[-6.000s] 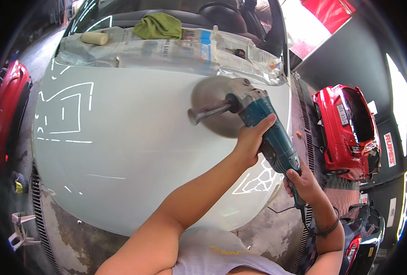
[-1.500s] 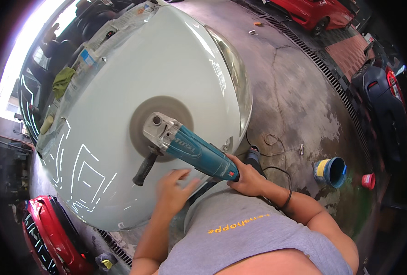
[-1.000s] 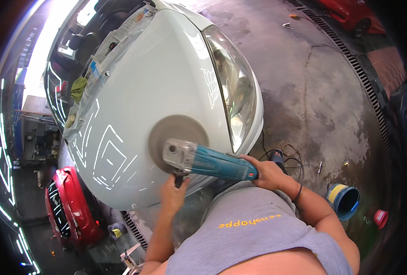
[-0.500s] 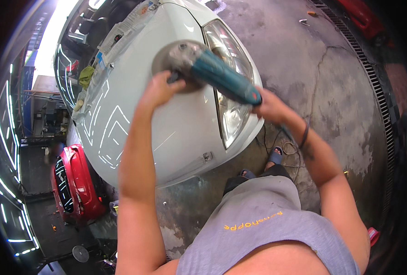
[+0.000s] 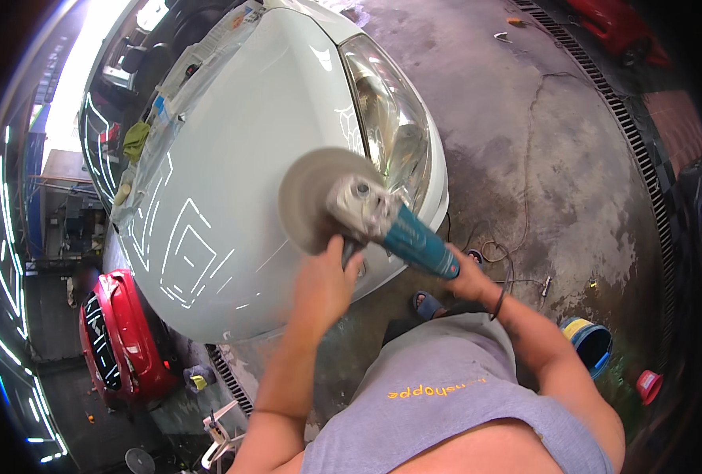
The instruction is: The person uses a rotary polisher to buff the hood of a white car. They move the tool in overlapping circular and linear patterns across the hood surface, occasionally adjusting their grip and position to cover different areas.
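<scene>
A person steadies a teal polisher (image 5: 383, 225) with both hands — the left hand (image 5: 325, 280) closed on its side handle, the right hand (image 5: 468, 275) wrapped round the rear grip — keeping its round pad (image 5: 310, 197) near the front edge of the white car hood (image 5: 240, 182), beside the headlight (image 5: 390, 126).

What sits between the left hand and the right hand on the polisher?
Head view: the polisher's teal body spans the stretch from the left hand, on the side handle, to the right hand at the rear grip.

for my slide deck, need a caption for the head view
Both hands, left hand and right hand, hold a teal polisher over a white car hood.
</scene>
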Motion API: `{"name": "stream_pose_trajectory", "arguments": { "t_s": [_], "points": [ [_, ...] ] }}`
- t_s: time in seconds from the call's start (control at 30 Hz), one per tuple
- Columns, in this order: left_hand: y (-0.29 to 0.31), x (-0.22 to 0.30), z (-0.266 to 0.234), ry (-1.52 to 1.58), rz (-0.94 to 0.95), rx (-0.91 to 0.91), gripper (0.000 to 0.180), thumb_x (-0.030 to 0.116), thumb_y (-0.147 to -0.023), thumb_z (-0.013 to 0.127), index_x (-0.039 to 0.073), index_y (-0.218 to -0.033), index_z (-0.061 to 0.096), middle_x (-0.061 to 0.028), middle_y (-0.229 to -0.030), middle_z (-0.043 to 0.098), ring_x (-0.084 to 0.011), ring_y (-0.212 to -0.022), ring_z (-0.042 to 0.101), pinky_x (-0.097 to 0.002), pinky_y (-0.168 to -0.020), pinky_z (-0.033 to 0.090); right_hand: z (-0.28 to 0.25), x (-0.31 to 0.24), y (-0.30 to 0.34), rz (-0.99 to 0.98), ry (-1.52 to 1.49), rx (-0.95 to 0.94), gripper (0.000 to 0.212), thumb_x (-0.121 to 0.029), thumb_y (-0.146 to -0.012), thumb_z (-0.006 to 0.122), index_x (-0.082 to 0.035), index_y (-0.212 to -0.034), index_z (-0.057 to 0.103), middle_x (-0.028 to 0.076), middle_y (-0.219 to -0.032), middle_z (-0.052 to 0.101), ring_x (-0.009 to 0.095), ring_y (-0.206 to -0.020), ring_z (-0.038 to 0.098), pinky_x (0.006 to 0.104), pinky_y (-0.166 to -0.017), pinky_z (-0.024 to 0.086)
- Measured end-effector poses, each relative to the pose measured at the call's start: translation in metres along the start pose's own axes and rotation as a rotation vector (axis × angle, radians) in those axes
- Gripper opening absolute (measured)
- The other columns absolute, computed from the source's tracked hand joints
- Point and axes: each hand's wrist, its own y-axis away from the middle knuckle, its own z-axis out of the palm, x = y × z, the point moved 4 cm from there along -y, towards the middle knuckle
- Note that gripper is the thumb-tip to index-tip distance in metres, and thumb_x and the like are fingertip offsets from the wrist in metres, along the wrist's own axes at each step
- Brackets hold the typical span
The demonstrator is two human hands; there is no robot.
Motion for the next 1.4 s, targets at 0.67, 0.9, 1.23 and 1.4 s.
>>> {"name": "stream_pose_trajectory", "arguments": {
  "t_s": [0.67,0.9,1.23,1.4],
  "points": [
    [-0.135,0.081,-0.110,-0.068,0.025,0.199,0.043,0.031,-0.098,0.079,0.004,-0.130,0.069,-0.0282,-0.106,0.077,-0.0482,-0.102,0.074,-0.0546,-0.088,0.059,-0.086,-0.064,-0.152,0.139,-0.132,-0.095,0.059,-0.006,-0.083,0.084,-0.005,-0.138,0.062,0.006,-0.098,0.070,0.015,-0.076,0.067,0.0341,-0.069,0.057],
    [-0.275,0.116,-0.191,-0.125,-0.089,0.197,0.038,0.034,-0.097,0.077,0.006,-0.124,0.075,-0.0228,-0.112,0.078,-0.0427,-0.105,0.075,-0.0512,-0.092,0.059,-0.161,-0.133,-0.287,0.119,-0.192,-0.206,0.050,-0.002,-0.081,0.079,-0.003,-0.128,0.062,0.003,-0.095,0.068,0.014,-0.071,0.064,0.0327,-0.066,0.056],
    [-0.318,0.115,-0.196,-0.085,-0.107,0.394,0.047,0.037,-0.098,0.076,0.006,-0.132,0.072,-0.0239,-0.120,0.076,-0.0449,-0.112,0.072,-0.0502,-0.096,0.057,-0.237,-0.153,-0.386,0.020,-0.011,-0.329,0.066,-0.001,-0.079,0.077,-0.007,-0.143,0.062,0.004,-0.087,0.069,0.014,-0.069,0.063,0.0331,-0.063,0.054],
    [-0.213,0.142,-0.138,0.080,-0.355,0.315,0.046,0.029,-0.092,0.083,0.001,-0.127,0.075,-0.0281,-0.109,0.076,-0.0471,-0.104,0.073,-0.0496,-0.091,0.058,-0.214,-0.108,-0.287,0.033,0.064,-0.429,0.077,-0.009,-0.082,0.083,-0.010,-0.154,0.055,0.017,-0.122,0.076,0.025,-0.116,0.071,0.0385,-0.105,0.054]
  ]
}}
